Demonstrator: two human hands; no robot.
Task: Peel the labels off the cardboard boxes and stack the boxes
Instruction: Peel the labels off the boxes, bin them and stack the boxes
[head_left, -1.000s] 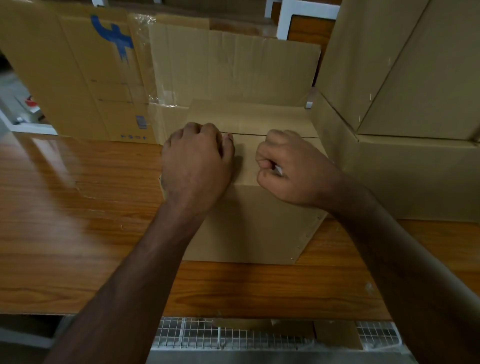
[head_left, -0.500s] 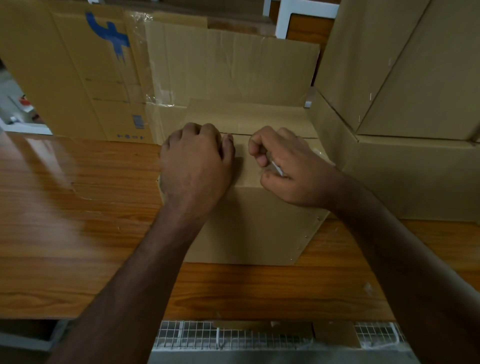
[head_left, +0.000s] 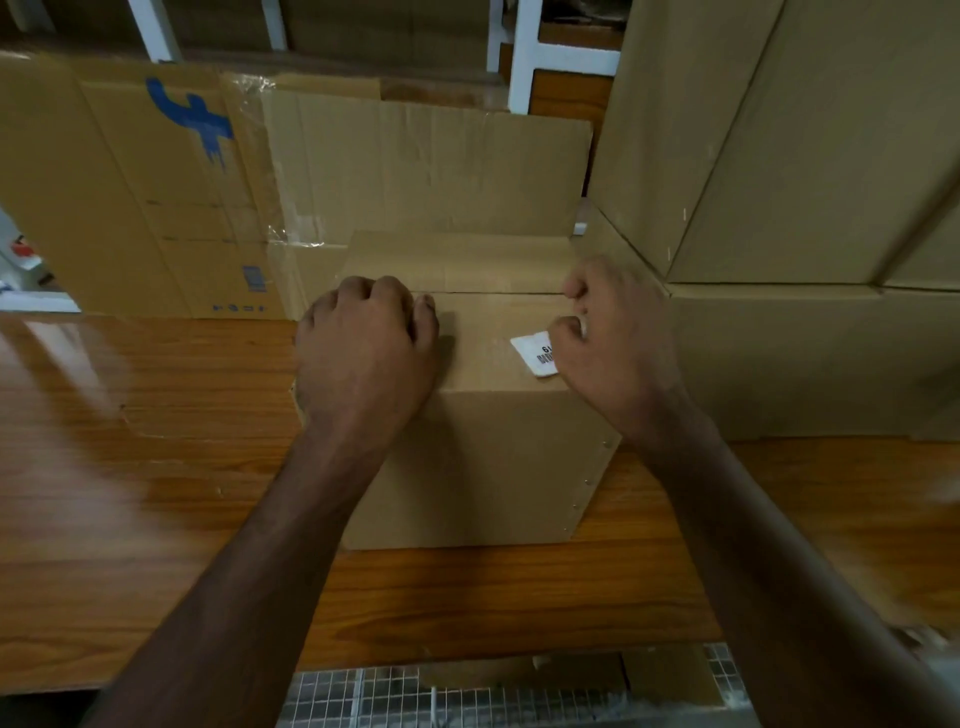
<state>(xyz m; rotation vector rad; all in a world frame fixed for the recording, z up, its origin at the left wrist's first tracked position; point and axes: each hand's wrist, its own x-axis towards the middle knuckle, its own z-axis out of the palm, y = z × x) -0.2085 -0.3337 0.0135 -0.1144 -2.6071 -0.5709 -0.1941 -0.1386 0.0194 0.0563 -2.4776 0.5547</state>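
The cardboard box (head_left: 483, 415) stands on the wooden bench (head_left: 156, 467), near its front edge. The left hand (head_left: 363, 358), fingers curled, presses down on the box top at its left edge. The right hand (head_left: 613, 343) pinches the white label (head_left: 535, 351), which appears partly lifted; its print is half hidden by the fingers. Larger boxes (head_left: 779, 208) stand just beside, cut off at right.
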